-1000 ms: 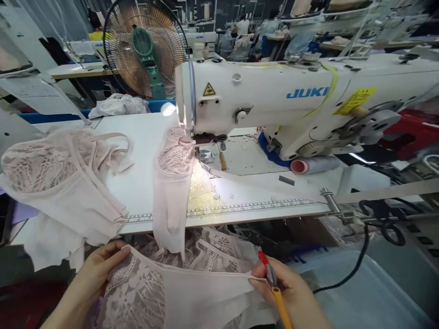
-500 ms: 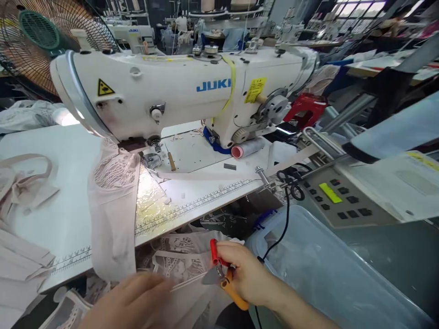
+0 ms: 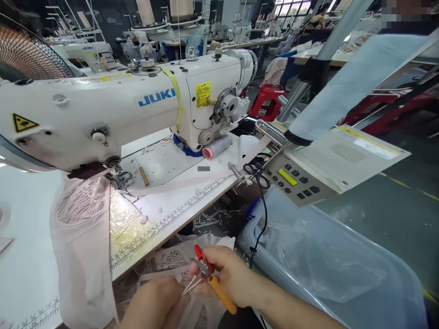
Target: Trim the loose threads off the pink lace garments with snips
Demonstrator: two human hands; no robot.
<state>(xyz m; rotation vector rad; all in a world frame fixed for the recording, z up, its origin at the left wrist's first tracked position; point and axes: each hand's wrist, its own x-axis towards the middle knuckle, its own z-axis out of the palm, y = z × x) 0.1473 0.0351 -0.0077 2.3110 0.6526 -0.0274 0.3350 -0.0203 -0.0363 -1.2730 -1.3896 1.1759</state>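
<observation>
At the bottom centre, my right hand (image 3: 236, 276) is closed around scissors (image 3: 222, 294) with one red and one orange handle. Their short metal blades point left, close to a thin pale strip (image 3: 192, 284). My left hand (image 3: 156, 294) is closed with its fingertips on that strip, just left of the blades. A pale lace garment (image 3: 171, 260) lies below and behind both hands, partly hidden by them. Another pale lace piece (image 3: 84, 256) hangs over the table edge, its top under the sewing machine's needle area.
The white JUKI sewing machine (image 3: 144, 109) stands on the table (image 3: 30, 237), which has a ruler edge. A wooden-handled tool (image 3: 144, 177) and a thread cone (image 3: 217, 147) lie on it. A control box (image 3: 308, 169) juts out above a clear plastic bin (image 3: 325, 256). A cable hangs beside the bin.
The view has turned right. My left hand has come closer to the scissors and now grips the thin strip. My right hand still holds the scissors.
</observation>
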